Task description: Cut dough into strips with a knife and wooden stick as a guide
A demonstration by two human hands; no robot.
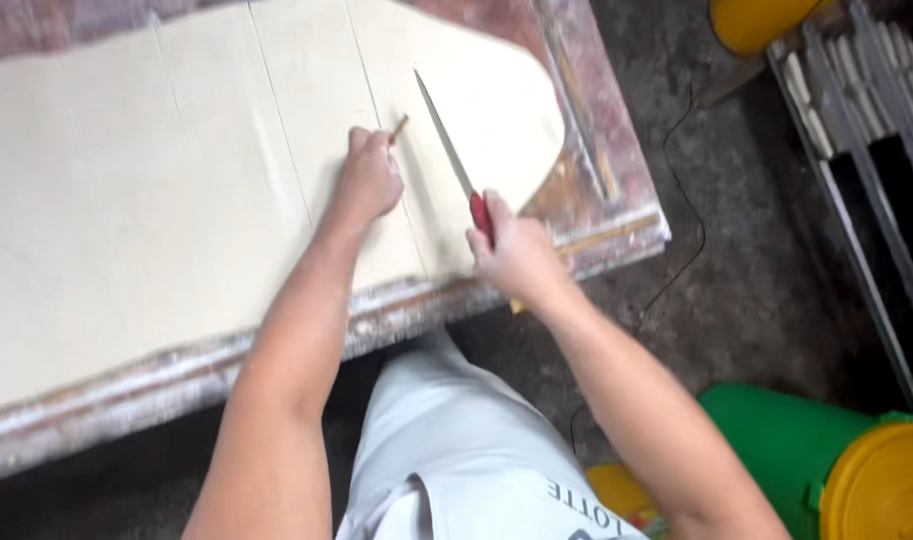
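Observation:
A wide sheet of pale rolled dough (156,190) covers a floured worktable (586,130). Thin cut lines run across the sheet. My left hand (368,180) rests closed on the dough and grips a thin wooden stick (399,127) whose tip pokes out beyond the fingers. My right hand (514,250) grips the red handle of a long knife (446,140). Its narrow blade lies over the dough just to the right of my left hand, pointing away from me.
The table's near edge (176,385) runs in front of my legs. A green bin with a yellow lid (826,460) stands on the dark floor at lower right. A metal rack (866,130) holding pale pieces is at upper right, beside a yellow container (756,20). A black cable (681,180) trails on the floor.

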